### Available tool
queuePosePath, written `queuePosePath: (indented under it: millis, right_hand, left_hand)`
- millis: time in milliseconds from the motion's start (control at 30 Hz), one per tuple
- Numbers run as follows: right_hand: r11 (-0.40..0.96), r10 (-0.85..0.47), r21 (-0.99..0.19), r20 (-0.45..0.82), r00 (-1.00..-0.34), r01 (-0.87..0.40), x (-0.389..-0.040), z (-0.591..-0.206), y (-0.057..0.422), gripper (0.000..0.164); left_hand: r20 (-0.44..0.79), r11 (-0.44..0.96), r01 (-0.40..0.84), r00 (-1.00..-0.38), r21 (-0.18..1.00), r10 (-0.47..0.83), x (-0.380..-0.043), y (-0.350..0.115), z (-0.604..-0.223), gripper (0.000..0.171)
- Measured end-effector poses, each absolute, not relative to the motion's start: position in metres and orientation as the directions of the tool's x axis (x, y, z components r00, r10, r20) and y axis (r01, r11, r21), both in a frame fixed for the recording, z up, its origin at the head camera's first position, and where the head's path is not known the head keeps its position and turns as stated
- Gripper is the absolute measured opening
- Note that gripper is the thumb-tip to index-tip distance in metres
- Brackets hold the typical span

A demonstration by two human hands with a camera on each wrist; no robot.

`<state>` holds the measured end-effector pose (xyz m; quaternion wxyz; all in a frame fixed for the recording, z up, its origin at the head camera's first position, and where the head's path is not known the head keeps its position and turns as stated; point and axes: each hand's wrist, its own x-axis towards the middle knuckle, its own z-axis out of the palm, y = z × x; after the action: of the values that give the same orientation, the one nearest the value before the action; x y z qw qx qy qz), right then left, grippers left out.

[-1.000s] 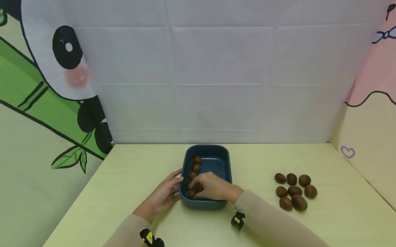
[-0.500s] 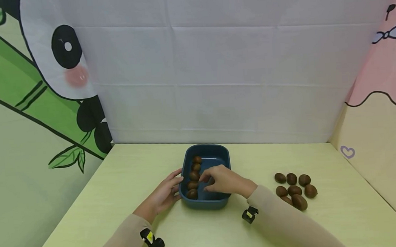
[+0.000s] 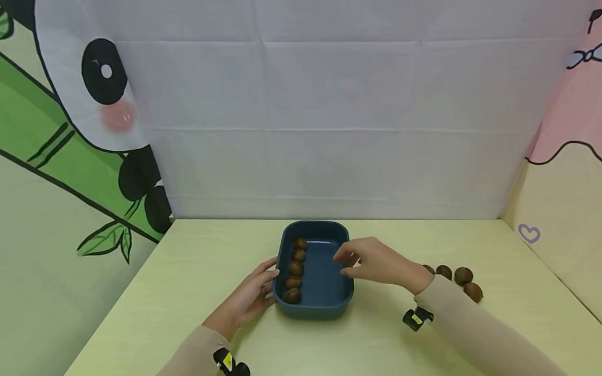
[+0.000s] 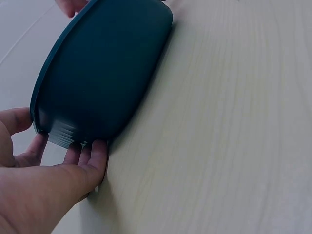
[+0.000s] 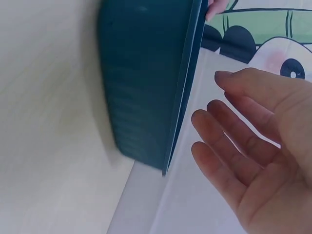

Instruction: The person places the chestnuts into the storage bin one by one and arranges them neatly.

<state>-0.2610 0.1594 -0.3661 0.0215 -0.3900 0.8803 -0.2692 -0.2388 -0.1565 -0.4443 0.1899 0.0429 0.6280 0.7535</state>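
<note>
A dark blue rectangular container [image 3: 329,281] stands on the table, with a column of several brown chestnuts [image 3: 295,268] along its left inner side. My left hand [image 3: 248,297] rests against the container's left wall; in the left wrist view its fingertips [image 4: 99,147] touch the outside near rim and base. Over the container's right rim hovers my right hand [image 3: 380,263]. Its fingers are loosely bent and, in the right wrist view, the palm [image 5: 273,195] faces the camera with nothing in it.
More loose chestnuts [image 3: 463,275] lie on the table at the right, partly hidden behind the right forearm. A pale fabric wall [image 3: 341,168] rises at the table's back edge. Printed side walls [image 3: 571,206] flank the table [image 3: 216,239].
My right hand has lifted away from the chestnut column and moved right to the container's rim, leaving a chestnut at the near end. The left hand has stayed in place.
</note>
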Motion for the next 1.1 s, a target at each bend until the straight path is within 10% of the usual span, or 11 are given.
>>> queuePosePath:
  millis: [1100]
  right_hand:
    - [0.750, -0.465, -0.547, -0.037, -0.884, -0.372, -0.280, -0.417, 0.322, 0.035]
  left_hand:
    - [-0.170, -0.147, -0.233, -0.922, 0.961, 0.348, -0.239, -0.156, -0.445, 0.061]
